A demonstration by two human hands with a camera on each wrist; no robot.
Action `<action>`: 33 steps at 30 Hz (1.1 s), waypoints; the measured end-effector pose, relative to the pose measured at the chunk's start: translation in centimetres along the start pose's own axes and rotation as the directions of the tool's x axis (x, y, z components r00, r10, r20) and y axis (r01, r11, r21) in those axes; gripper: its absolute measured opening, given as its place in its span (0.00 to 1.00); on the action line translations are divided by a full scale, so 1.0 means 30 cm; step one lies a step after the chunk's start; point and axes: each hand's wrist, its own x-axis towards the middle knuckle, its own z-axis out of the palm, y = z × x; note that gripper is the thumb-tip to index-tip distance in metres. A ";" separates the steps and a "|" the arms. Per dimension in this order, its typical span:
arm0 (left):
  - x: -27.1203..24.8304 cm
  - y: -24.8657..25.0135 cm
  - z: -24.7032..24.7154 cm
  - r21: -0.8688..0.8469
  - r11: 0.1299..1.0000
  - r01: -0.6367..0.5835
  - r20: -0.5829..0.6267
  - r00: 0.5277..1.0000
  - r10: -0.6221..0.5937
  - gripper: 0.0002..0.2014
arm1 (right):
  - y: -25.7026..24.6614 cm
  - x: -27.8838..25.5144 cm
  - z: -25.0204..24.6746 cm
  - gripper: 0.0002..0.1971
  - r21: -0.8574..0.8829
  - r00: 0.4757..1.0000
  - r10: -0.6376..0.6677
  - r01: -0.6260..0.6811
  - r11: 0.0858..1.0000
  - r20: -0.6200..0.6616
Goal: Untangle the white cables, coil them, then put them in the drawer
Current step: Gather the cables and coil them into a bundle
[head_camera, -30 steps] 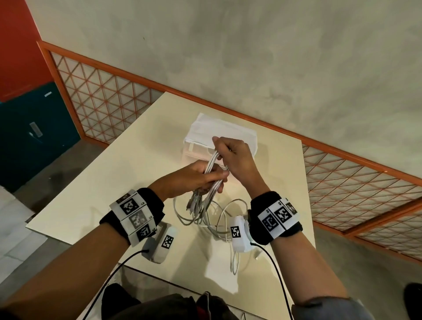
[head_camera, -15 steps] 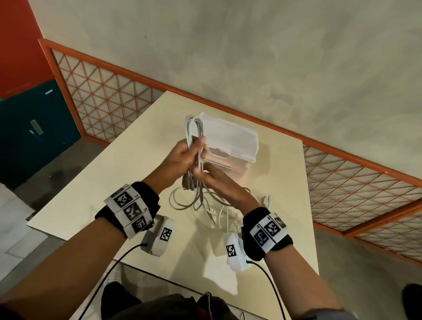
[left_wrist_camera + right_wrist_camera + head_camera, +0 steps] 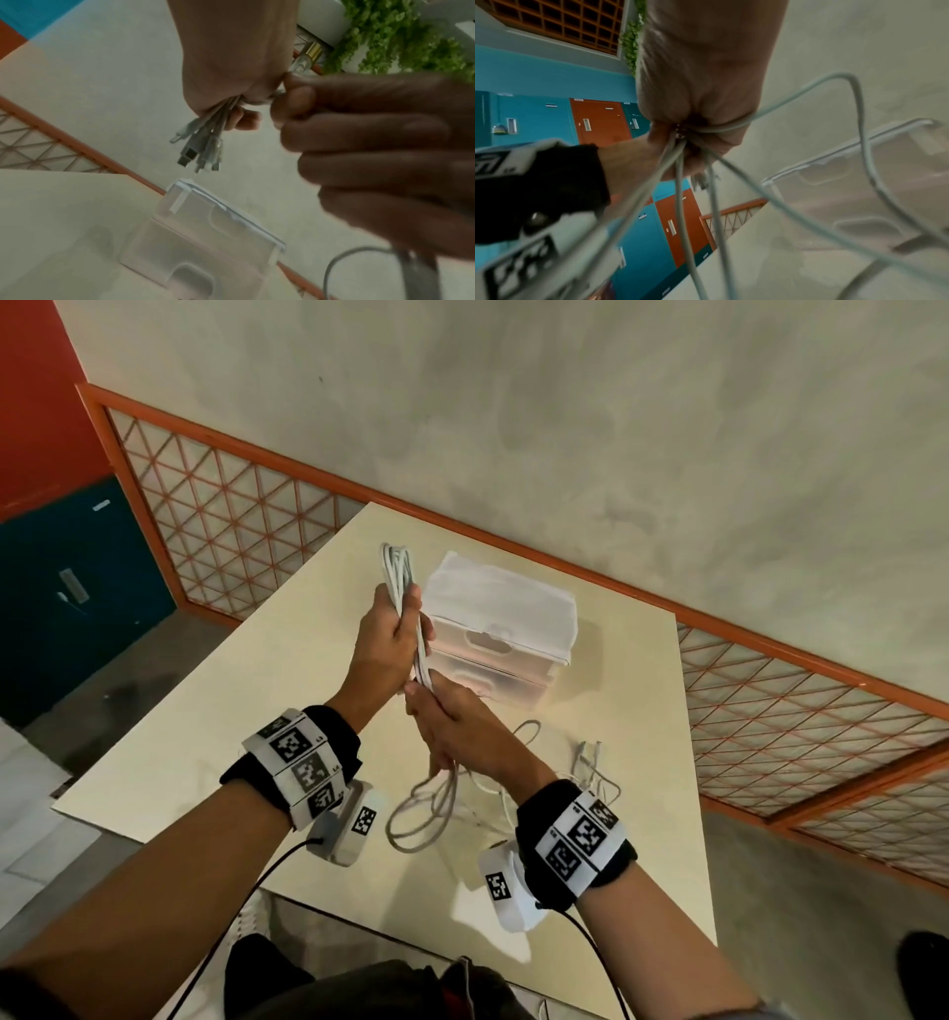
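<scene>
My left hand point(image 3: 387, 642) grips a folded bundle of white cables point(image 3: 398, 567) and holds it upright over the table, just left of the translucent drawer unit point(image 3: 503, 613). In the left wrist view several connector ends point(image 3: 203, 148) stick out below the left hand point(image 3: 231, 60). Directly beneath it, my right hand point(image 3: 452, 731) is curled round the same strands. In the right wrist view the right hand point(image 3: 700, 81) clutches several strands point(image 3: 680, 192). Loose loops point(image 3: 418, 819) hang from it down to the table. Both drawers look closed.
The cream table point(image 3: 257, 711) ends close to my body, and its right edge lies past the drawer unit. More cable ends point(image 3: 590, 752) lie on it right of my right wrist. An orange lattice railing point(image 3: 231, 505) runs behind the table.
My left hand has lifted the bundle upright and to the left of the drawer unit. My right hand has gone from above the left hand to below it, along the strands.
</scene>
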 end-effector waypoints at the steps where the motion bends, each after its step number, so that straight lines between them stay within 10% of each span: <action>1: 0.001 0.007 0.003 -0.061 0.998 0.027 0.001 1.000 -0.027 0.13 | 0.001 0.000 0.006 0.13 0.016 1.000 0.018 -0.018 1.000 -0.006; 13: 0.042 0.045 -0.028 -0.559 0.812 0.168 -0.078 0.964 -0.253 0.19 | 0.143 -0.039 -0.034 0.11 -0.063 0.926 0.109 -0.093 0.994 0.360; 19: 0.038 0.071 -0.048 -0.586 0.793 0.166 -0.061 0.967 -0.248 0.18 | 0.157 -0.048 -0.078 0.10 -0.286 0.971 0.137 -0.076 0.955 0.198; 27: 0.039 0.145 -0.090 -0.504 0.861 0.061 -0.054 0.993 -0.102 0.19 | 0.233 -0.028 -0.163 0.34 -0.516 0.926 0.285 -0.123 0.848 0.248; 33: 0.050 0.177 -0.140 -0.540 0.840 0.047 -0.085 0.990 -0.110 0.17 | 0.382 -0.092 -0.214 0.07 -0.424 0.946 0.323 -0.305 0.853 -0.031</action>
